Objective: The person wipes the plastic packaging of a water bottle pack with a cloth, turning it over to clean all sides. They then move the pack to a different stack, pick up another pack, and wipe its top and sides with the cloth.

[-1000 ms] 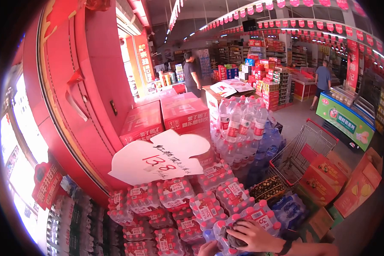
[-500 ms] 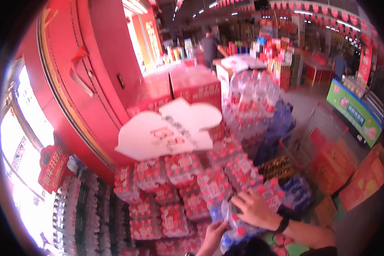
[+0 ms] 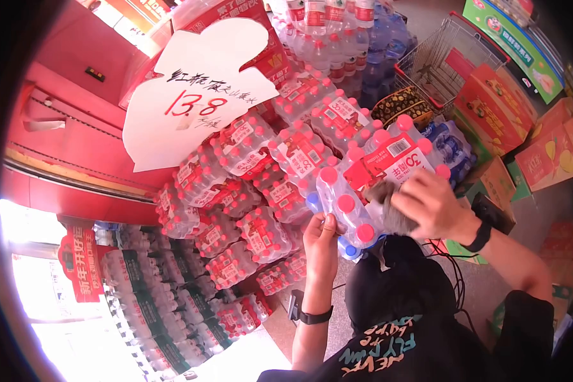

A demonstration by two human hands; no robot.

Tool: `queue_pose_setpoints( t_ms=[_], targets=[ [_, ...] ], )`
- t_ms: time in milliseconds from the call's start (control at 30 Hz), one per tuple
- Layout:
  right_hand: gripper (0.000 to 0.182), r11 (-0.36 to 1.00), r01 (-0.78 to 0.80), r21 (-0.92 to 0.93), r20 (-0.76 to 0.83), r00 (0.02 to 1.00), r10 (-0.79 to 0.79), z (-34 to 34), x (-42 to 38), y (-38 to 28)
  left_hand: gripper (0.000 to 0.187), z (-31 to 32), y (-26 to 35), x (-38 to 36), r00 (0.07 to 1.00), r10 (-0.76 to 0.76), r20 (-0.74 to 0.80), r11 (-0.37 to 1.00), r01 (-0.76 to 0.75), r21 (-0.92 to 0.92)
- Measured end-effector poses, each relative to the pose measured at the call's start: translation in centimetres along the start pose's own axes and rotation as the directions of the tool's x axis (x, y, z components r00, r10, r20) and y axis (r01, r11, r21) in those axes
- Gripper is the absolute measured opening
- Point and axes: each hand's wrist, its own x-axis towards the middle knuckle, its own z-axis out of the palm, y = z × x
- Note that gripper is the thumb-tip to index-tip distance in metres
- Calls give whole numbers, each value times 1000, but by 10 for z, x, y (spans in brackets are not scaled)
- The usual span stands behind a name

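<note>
Right in front of me is a shrink-wrapped pack of red-capped water bottles [image 3: 398, 156] with a red and white label. Lower blue-capped bottles [image 3: 350, 248] show beneath its near side. My right hand [image 3: 431, 202] is closed around a grey cloth [image 3: 393, 209], pressed against the near side of the pack. At the pack's near left corner, my left hand [image 3: 320, 243] pinches the edge of the clear plastic wrap [image 3: 341, 224] between thumb and fingers. Similar red-capped packs [image 3: 299, 153] are stacked just beyond.
A white handwritten price sign [image 3: 197, 89] stands behind the stacks. Green-banded bottle packs [image 3: 152, 299] are piled at lower left. A shopping cart [image 3: 449, 57], red cartons [image 3: 496, 108] and blue bottle packs [image 3: 449, 149] are on the right. Black cables [image 3: 452, 274] hang near my body.
My view has tilted down toward the stacks, and the shop's background has left the frame. My right hand has shifted along the pack with the cloth; my left stays at its corner.
</note>
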Motion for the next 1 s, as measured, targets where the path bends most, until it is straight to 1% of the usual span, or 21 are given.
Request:
queue_pose_setpoints(
  t_ms=[33,100,167,333,433,500,567,633,700,733,767,833,867,900,967,1000],
  targets=[
    [46,998,-60,2,-12,998,60,-2,1,7,21,0,0,0,1000,11,1,1000,-11,-5],
    [54,989,-147,-27,-127,981,143,-2,5,28,22,2,3,-3,1000,2,-26,1000,-1,10],
    [55,971,-236,-43,-144,963,228,-6,-2,41,22,5,4,0,999,-10,-31,1000,11,25],
    [56,963,-262,-60,-192,950,247,-7,-6,49,22,2,-1,-1,1000,-3,-28,999,4,37],
    [57,954,-261,-147,-168,957,236,-9,0,52,20,5,2,-3,999,-4,-33,999,6,54],
    [56,938,-295,-181,-164,950,267,-7,5,65,17,9,6,-6,1000,18,-20,997,-16,74],
    [57,913,-322,-250,-137,945,295,-14,16,68,18,-17,-11,1,1000,20,19,999,-21,25],
    [59,908,-333,-253,-104,943,317,-15,29,68,23,-10,-7,0,998,57,-4,979,-55,197],
    [58,948,-319,-18,-65,946,317,-15,32,65,26,-24,-19,8,1000,-11,20,999,10,50],
    [58,963,-271,8,-33,962,271,-16,31,67,17,-2,-8,4,1000,23,-12,999,-22,40],
    [59,973,-226,51,5,974,226,-15,31,66,15,12,1,-8,997,49,-59,998,-47,35],
    [66,951,-227,209,92,973,212,-28,26,72,14,18,7,-9,996,19,-90,999,-16,31],
    [70,948,-181,263,137,979,149,-31,21,81,12,8,-3,-3,997,47,-61,997,-43,62],
    [75,924,-194,330,175,974,142,-29,14,90,12,8,0,-1,997,41,-70,998,-38,51],
    [73,919,-194,344,242,964,113,-33,9,93,10,11,-1,-4,996,14,-89,1000,-12,21],
    [70,934,-170,315,224,969,101,-33,7,93,10,8,-3,-5,997,21,-73,1000,-21,3]
  ],
)
